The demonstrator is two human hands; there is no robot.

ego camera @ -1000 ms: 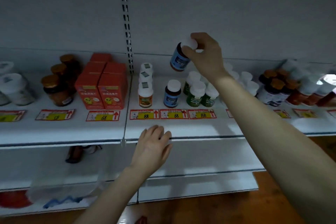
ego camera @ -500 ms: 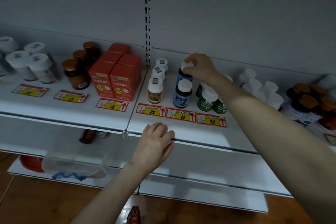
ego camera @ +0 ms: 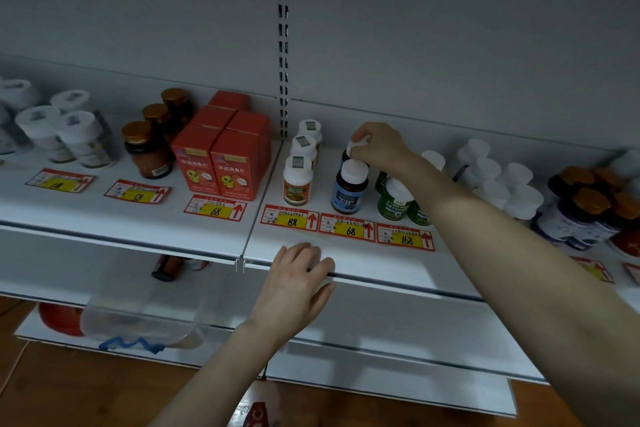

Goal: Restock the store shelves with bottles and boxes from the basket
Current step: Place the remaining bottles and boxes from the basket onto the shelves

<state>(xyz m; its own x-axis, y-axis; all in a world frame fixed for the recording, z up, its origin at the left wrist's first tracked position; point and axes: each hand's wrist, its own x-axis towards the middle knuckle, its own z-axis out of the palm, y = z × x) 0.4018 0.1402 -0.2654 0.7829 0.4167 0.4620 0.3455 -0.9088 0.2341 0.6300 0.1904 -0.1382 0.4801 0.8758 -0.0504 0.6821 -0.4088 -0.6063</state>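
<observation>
My right hand (ego camera: 379,146) grips the white cap of a blue-labelled bottle (ego camera: 357,145) standing on the white shelf (ego camera: 346,263), directly behind another blue-labelled bottle (ego camera: 349,189) in the same row. Most of the gripped bottle is hidden by the front one. My left hand (ego camera: 298,282) rests with relaxed fingers on the shelf's front edge, holding nothing.
Left of the blue bottles stand three orange-labelled bottles (ego camera: 298,180), red boxes (ego camera: 221,152), brown jars (ego camera: 149,149) and white tubs (ego camera: 59,128). Green bottles (ego camera: 394,199), white-capped bottles (ego camera: 498,177) and orange-capped ones (ego camera: 585,208) fill the right. A clear plastic bag (ego camera: 138,319) lies on the lower shelf.
My right hand has lowered the blue-labelled bottle from mid-air down onto the shelf behind the front one. My left hand has stayed on the shelf edge.
</observation>
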